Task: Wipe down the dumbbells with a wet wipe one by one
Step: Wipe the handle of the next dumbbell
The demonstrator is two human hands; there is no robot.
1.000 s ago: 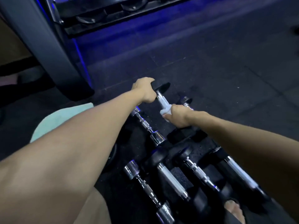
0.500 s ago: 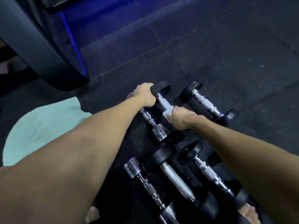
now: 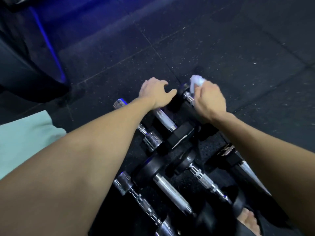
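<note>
- Head view: right hand [image 3: 208, 99] fingers curled, pinching a crumpled white wet wipe [image 3: 196, 82]; wipe sticks out past the fingertips, over the far end of the small black-headed chrome-handled dumbbell [image 3: 188, 97] at the far right of the cluster.
- Wipe bunched up, probably so it gets round the narrow knurled handle.
- Left hand [image 3: 154, 93] fingers loosely spread and bent, gripping nothing that I can see; appears to rest on or hover over a black dumbbell head, contact unclear. Likely there to stop rolling.
- Next to it, chrome-handled black rubber dumbbell [image 3: 166, 120] lies flat on the dark speckled rubber floor [image 3: 221, 48].
- More dumbbells nearer the person, packed side by side within arm's reach, which suits one-by-one wiping.
- Pale green cloth [image 3: 25, 138] at left, apart from the weights.
- Bare toes [image 3: 247, 222] at bottom edge.
</note>
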